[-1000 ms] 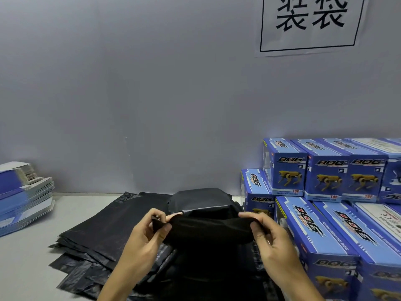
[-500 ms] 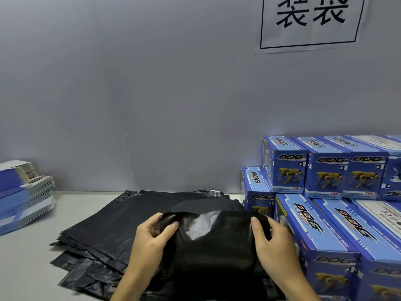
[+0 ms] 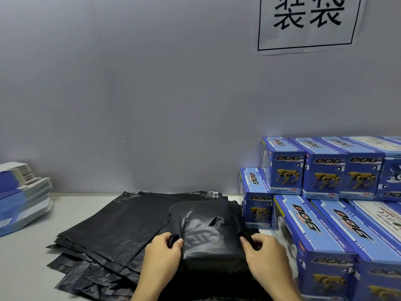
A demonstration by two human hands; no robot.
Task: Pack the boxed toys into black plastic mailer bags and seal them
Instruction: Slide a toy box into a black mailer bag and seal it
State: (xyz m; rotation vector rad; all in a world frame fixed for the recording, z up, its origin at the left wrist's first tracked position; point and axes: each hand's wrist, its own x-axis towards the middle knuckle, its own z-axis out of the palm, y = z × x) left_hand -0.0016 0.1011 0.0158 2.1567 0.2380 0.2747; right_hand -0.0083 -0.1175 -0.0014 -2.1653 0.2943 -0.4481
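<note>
A black mailer bag (image 3: 209, 233) with a boxy bulge inside lies in front of me on a stack of flat black mailer bags (image 3: 112, 233). My left hand (image 3: 161, 254) pinches the bag's folded flap at its left corner. At the right corner, my right hand (image 3: 263, 255) pinches the same flap. The flap lies folded down over the bulging bag. What is inside the bag is hidden. Several blue boxed toys (image 3: 325, 174) printed with a yellow robot dog stand stacked at the right.
A pile of flat blue cardboard sheets (image 3: 20, 196) lies at the left of the grey table (image 3: 26, 257). A grey wall with a white paper sign (image 3: 308, 22) stands close behind. More blue boxes (image 3: 314, 246) crowd my right hand.
Both hands have pulled the flap down over the filled bag toward me, from raised to flat against it. The bag now lies lower and smoother.
</note>
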